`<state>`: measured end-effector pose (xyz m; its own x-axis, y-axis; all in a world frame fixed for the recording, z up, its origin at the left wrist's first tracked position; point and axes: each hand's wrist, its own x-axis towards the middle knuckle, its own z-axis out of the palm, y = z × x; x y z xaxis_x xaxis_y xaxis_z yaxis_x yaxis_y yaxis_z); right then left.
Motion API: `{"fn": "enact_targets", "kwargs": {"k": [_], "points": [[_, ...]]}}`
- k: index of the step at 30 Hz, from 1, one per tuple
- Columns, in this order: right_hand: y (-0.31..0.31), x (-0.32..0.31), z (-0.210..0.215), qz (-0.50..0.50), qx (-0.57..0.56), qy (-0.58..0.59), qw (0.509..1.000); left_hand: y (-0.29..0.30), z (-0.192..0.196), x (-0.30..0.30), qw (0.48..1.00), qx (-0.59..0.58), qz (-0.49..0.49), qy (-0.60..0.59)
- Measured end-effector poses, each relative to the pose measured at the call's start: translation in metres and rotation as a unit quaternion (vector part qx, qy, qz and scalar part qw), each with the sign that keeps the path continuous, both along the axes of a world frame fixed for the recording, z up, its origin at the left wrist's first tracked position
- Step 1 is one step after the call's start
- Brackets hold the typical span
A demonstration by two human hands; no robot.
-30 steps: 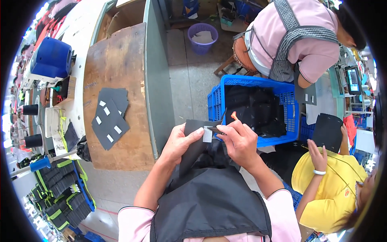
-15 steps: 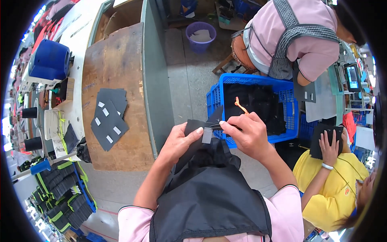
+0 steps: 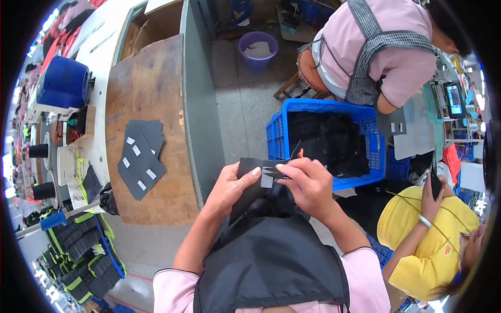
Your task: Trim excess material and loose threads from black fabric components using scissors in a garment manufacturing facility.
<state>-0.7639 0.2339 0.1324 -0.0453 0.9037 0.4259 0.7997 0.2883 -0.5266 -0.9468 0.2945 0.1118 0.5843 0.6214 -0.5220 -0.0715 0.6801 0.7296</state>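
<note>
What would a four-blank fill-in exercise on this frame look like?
The left hand holds a dark sheet; the ____ hand holds a pointed tool.
The crate of black pieces is ____.
The round bin is ____.
The lower-right co-worker's shirt is ____.
Missing words: right, blue, purple, yellow.

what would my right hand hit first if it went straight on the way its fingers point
The right hand would probably meet the pale patch on the dark piece first, with the dark snips it holds leading; exact depth is unclear.
</note>
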Motion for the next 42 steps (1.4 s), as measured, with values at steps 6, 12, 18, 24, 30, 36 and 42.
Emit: {"fn": "enact_targets", "kwargs": {"k": [6,12,18,24,30,36,42], "points": [[0.021,0.022,0.013,-0.026,-0.212,0.308,0.927,0.010,0.007,-0.015,1.000,0.010,-0.025,-0.006],[0.028,0.048,-0.021,0.177,-0.324,0.270,0.889,0.026,0.004,-0.043,1.000,0.011,-0.002,0.020],[0.027,0.017,-0.010,0.138,-0.409,0.416,0.800,0.025,0.004,-0.023,0.810,0.546,-0.007,0.215],[0.026,0.022,-0.013,0.043,-0.451,0.568,0.688,0.029,-0.009,-0.015,0.824,0.525,-0.190,0.100],[0.013,0.000,0.000,-0.129,-0.135,0.080,0.979,0.011,-0.009,-0.004,0.987,0.136,-0.071,0.038],[-0.001,0.011,0.029,-0.002,-0.117,0.045,0.992,0.014,-0.010,-0.005,0.992,0.098,-0.052,0.052],[0.007,0.011,0.022,0.046,-0.121,-0.017,0.991,0.018,-0.003,-0.006,0.991,0.097,-0.071,0.052]]}}
